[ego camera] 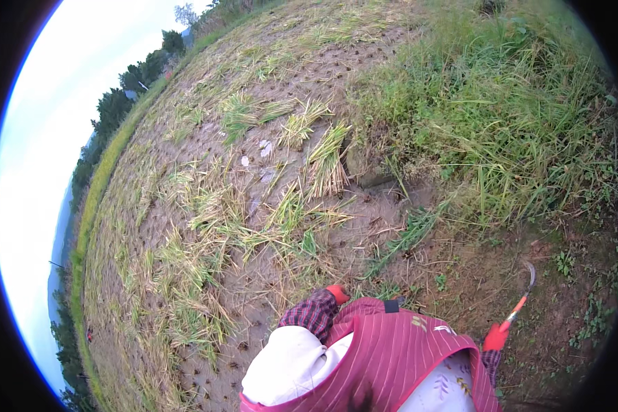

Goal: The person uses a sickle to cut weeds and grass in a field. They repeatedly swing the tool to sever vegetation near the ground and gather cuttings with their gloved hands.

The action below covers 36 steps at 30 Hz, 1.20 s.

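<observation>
My right hand (496, 337), in a red glove, grips the orange handle of a sickle (517, 305). Its curved metal blade points up and away over the bare earth bank. In front of my apron, at the lower middle, is my left hand (338, 294), also gloved in red. Its fingers look curled and are partly hidden, so what it holds cannot be told. Near that hand lie green weeds (404, 242) and loose straw on the muddy ground.
Cut rice stalks (329, 162) lie in bundles across the muddy field (268, 304), among short stubble. A grassy bank (494, 118) rises on the right, with a stone (365, 167) at its foot. My striped red apron (391, 350) fills the bottom.
</observation>
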{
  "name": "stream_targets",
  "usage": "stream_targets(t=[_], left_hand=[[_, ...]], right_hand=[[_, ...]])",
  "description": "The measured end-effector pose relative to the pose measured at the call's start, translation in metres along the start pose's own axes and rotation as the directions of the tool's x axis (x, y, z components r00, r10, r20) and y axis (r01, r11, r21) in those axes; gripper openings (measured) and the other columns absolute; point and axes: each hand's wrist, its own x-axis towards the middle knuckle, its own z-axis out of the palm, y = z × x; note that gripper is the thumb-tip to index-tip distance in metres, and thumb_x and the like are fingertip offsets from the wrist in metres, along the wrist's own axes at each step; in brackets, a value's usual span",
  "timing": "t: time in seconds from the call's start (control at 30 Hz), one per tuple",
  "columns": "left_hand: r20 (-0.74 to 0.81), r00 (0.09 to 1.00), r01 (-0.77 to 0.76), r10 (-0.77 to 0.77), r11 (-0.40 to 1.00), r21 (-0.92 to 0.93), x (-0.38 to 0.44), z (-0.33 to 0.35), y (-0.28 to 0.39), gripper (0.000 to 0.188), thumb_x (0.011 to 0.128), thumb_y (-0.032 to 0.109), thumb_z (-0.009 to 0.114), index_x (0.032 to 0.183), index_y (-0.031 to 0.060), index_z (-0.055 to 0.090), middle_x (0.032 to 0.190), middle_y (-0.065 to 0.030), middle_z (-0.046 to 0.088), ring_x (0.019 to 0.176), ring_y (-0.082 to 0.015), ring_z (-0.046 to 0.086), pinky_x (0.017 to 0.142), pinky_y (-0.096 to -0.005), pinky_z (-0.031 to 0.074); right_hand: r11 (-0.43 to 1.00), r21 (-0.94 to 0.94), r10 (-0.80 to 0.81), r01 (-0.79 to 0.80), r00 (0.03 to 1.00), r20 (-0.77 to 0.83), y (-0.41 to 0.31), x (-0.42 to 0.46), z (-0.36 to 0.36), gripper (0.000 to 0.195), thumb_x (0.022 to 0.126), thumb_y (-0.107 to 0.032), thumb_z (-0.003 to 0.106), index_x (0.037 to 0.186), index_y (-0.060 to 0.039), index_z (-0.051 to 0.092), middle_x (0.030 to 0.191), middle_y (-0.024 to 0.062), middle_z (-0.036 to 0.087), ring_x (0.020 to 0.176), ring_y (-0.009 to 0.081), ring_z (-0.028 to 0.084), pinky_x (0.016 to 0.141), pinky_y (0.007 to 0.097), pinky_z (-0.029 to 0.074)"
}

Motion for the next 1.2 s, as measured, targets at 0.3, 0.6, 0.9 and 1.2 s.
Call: stream_targets(t=[0.3,0.6,0.9,1.2], left_hand=[[-0.135,0.990,-0.042,0.035,0.998,-0.048,-0.016,-0.011,0.020,0.045,0.074,0.046,0.057,0.095,0.0074,0.064,0.092,-0.0163,0.064,0.089,-0.0304,0.061,0.079,-0.0390,0.047],[-0.093,0.993,-0.094,0.077,0.976,-0.195,-0.024,-0.015,0.039,0.041,0.073,0.037,0.061,0.100,0.0066,0.065,0.091,-0.0158,0.065,0.087,-0.0268,0.063,0.080,-0.0341,0.048],[-0.066,0.977,-0.207,0.202,0.976,-0.071,-0.035,-0.013,0.053,0.035,0.074,0.031,0.064,0.094,0.0019,0.065,0.072,-0.0102,0.065,0.063,-0.0156,0.062,0.058,-0.0298,0.049],[-0.074,0.959,-0.279,0.272,0.955,-0.101,-0.027,-0.033,0.084,0.032,0.075,0.030,0.065,0.091,0.0014,0.065,0.068,-0.0086,0.064,0.059,-0.0140,0.060,0.053,-0.0290,0.046]], right_hand=[[0.955,-0.201,-0.106,0.218,0.883,0.457,-0.054,-0.034,0.068,0.038,0.076,-0.030,0.062,0.096,0.0016,0.054,0.078,0.0172,0.061,0.073,0.0319,0.062,0.064,0.0407,0.047],[0.882,0.468,-0.182,0.055,0.956,0.231,-0.063,-0.029,0.052,0.025,0.077,-0.024,0.061,0.077,-0.0020,0.049,0.057,0.0048,0.050,0.045,0.0144,0.050,0.042,0.0310,0.039],[0.996,-0.086,0.037,-0.025,0.989,0.146,0.019,0.025,0.029,0.050,0.077,-0.040,0.055,0.103,0.0015,0.049,0.082,0.0212,0.062,0.078,0.0364,0.061,0.070,0.0445,0.048],[0.970,0.202,0.081,-0.138,0.960,0.269,0.075,-0.053,0.072,0.036,0.076,-0.031,0.063,0.085,0.0036,0.058,0.065,0.0101,0.059,0.055,0.0193,0.059,0.052,0.0342,0.044]])
